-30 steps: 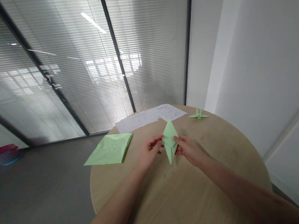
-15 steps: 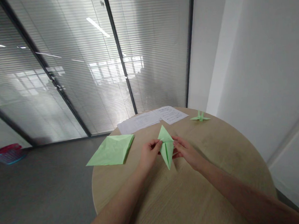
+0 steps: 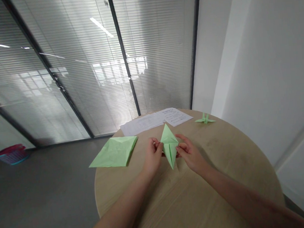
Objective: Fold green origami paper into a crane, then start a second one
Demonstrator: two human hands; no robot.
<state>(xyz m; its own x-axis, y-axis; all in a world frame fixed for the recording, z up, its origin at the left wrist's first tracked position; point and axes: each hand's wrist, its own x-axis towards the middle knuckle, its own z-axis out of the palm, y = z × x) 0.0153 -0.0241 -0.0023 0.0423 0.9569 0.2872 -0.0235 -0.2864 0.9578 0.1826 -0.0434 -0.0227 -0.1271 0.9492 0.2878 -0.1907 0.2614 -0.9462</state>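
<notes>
A light green folded paper [image 3: 169, 144], kite-shaped with points up and down, is held above the round wooden table [image 3: 223, 164]. My left hand [image 3: 153, 156] pinches its left edge with closed fingers. My right hand [image 3: 190, 154] pinches its right edge in the same way. Both hands sit close together near the table's middle.
A flat green paper sheet [image 3: 115, 155] lies at the table's left edge. White printed sheets [image 3: 155, 120] lie at the far edge. A small finished green paper crane [image 3: 205, 119] stands at the far right. A glass partition with blinds and a white wall surround the table. A red basket [image 3: 10, 154] sits on the floor at left.
The folded paper dipped slightly and came back up, and both hands shifted their pinch closer on its sides. The view has drifted a little.
</notes>
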